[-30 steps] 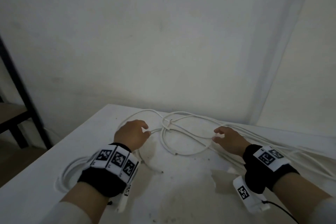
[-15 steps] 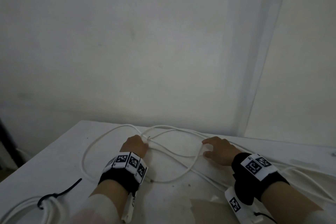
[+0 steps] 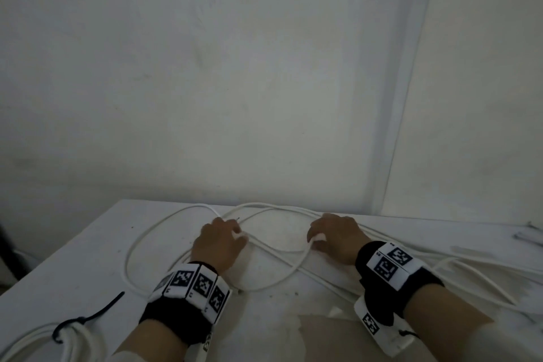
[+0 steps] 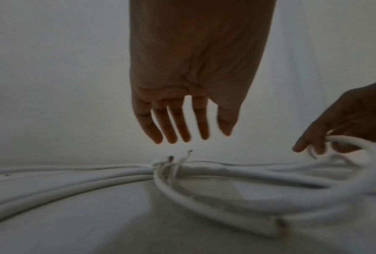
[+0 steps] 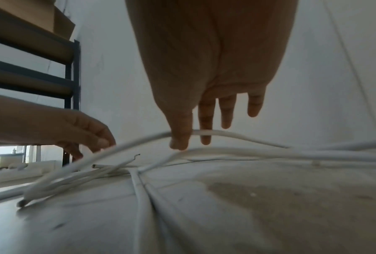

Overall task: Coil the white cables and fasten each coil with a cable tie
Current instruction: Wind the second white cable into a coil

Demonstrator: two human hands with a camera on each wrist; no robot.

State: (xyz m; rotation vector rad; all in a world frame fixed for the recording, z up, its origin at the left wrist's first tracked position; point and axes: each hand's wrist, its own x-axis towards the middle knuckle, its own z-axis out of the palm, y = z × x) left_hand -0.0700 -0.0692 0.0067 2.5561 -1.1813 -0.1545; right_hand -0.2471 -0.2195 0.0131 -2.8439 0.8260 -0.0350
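White cable [image 3: 282,269] lies in loose crossing loops on the bench [image 3: 88,250]. Left hand [image 3: 219,244] hovers over its stripped ends with fingers [image 4: 178,123] straight and spread, holding nothing. Right hand [image 3: 335,236] pinches one raised strand between thumb and forefinger. Near the left bench edge sits a finished coil [image 3: 44,341], bound by a black cable tie [image 3: 85,319].
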